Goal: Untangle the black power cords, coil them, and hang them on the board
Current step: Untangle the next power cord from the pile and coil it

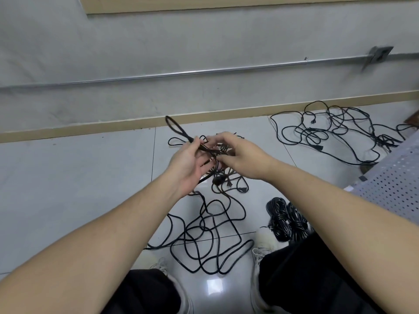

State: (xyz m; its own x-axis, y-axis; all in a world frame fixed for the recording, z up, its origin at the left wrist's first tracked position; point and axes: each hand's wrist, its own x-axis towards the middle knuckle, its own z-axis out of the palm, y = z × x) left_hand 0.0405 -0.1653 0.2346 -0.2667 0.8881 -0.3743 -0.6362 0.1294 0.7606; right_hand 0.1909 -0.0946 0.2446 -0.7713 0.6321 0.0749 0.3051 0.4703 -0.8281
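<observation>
A glossy pale grey tiled floor (90, 177) meets a rough grey plaster wall (204, 41) along a tan skirting strip (113, 126); a thin metal conduit pipe (181, 73) runs across that wall. Against the skirting, far right, lies a sprawled tangle of black power cords (335, 130). Nearer than the skirting, mid-floor, the loose black cord heap (204, 234) spreads between white shoes (260, 252); coiled black bundles (288, 219) sit just right. The left hand (188, 165) and right hand (240, 157) each have their grip clamped on a raised black cord loop (179, 130).

— What sort of place is this?
— A workshop or utility room: bare grey wall (204, 41) with exposed metal conduit (181, 73), glossy tiled floor (68, 177), perforated metal board (390, 189).
</observation>
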